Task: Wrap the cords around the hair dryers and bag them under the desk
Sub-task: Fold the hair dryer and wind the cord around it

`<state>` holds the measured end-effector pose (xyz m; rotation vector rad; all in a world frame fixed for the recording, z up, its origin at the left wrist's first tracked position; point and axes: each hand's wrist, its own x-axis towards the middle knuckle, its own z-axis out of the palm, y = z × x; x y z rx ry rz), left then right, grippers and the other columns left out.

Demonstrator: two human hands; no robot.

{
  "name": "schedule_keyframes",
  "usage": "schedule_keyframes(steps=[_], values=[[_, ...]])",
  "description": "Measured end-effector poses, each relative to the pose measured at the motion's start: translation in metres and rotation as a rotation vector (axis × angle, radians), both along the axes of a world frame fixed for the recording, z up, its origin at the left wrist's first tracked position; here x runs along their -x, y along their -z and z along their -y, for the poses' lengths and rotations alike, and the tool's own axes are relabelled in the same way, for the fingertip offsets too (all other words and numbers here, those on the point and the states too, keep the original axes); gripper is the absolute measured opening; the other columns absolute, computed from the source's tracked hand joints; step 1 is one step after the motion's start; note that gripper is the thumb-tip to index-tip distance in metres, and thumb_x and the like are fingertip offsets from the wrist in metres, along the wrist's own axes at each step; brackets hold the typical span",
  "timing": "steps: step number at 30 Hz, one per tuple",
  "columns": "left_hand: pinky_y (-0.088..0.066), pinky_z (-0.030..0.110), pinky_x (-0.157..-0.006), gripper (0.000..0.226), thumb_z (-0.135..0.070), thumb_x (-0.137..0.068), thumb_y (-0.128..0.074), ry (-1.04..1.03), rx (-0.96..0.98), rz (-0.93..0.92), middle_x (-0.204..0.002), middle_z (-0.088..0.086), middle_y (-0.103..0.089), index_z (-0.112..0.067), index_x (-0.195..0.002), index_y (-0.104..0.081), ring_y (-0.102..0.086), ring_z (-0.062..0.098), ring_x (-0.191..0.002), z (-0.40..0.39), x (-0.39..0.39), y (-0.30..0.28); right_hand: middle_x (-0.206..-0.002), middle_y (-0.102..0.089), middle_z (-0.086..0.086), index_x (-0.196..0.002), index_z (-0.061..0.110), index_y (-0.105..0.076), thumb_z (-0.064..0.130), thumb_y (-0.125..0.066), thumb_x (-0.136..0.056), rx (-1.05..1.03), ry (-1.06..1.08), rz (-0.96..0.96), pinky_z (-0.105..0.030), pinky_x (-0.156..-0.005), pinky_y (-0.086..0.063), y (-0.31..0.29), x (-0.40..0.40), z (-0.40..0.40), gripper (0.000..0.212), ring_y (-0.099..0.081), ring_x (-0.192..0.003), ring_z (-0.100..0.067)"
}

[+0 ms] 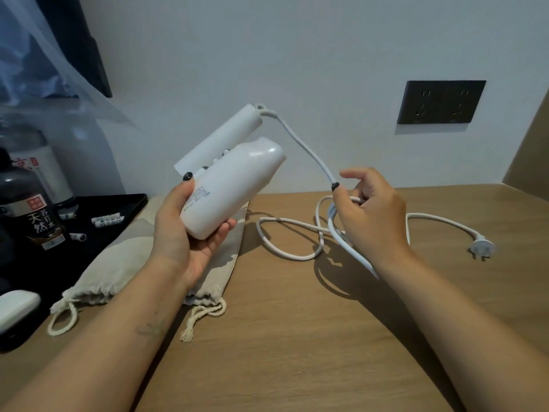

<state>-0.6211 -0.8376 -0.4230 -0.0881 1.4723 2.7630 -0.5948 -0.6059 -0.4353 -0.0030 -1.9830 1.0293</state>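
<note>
Fingers point(221, 230) of the left hand point(184, 233) grip the dryer point(231, 185) above the desk point(297, 322), and the right hand point(371, 212) holds its cord point(309, 153), curled around it.

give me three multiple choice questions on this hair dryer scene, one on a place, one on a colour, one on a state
1. Where does the plug lie?
A. in the wall socket
B. on the desk
C. inside the bag

2. What colour is the wall socket panel?
A. white
B. red
C. dark grey

3. How is the cord now?
A. wound tight round the dryer
B. mostly loose on the desk
C. cut in two

Answers:
1 B, the plug rests on the wooden desk, far right.
2 C, the panel is dark against the white wall.
3 B, the left hand holds the hair dryer while the right hand grips slack loops.
</note>
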Motion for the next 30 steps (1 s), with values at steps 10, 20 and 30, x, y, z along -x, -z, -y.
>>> schedule_keyframes(steps=[10,20,30], values=[[-0.058,0.027,-0.053,0.037,-0.041,-0.08,-0.069,0.022,0.32,0.117,-0.106,0.011,-0.064,-0.024,-0.112,-0.06,-0.07,0.029,-0.075,0.01,0.021,0.013,-0.061,-0.059,-0.004,-0.094,0.02,-0.067,0.014,-0.055,-0.096,0.034,-0.135,0.212,-0.018,-0.049,-0.043,0.005,0.006,-0.004,0.014,-0.047,-0.05,-0.004],[-0.056,0.033,-0.066,0.052,-0.058,-0.062,-0.069,-0.068,0.889,0.094,-0.097,0.006,-0.068,-0.019,-0.096,-0.067,-0.068,0.024,-0.084,0.029,0.027,0.005,-0.059,-0.062,-0.001,-0.09,0.026,-0.069,0.015,-0.059,-0.093,-0.114,-0.276,0.328,-0.011,-0.052,-0.038,0.009,0.001,0.005,0.016,-0.049,-0.051,-0.003],[-0.03,0.047,-0.108,0.055,-0.031,-0.085,-0.056,-0.395,1.636,-0.795,-0.144,0.004,-0.045,-0.018,-0.138,-0.045,-0.037,0.029,-0.134,-0.006,0.012,0.012,-0.052,-0.047,-0.009,-0.09,0.013,-0.07,0.003,-0.061,-0.09,0.18,-0.357,0.197,-0.013,-0.054,-0.045,-0.003,-0.004,0.005,0.014,-0.04,-0.047,-0.015]])
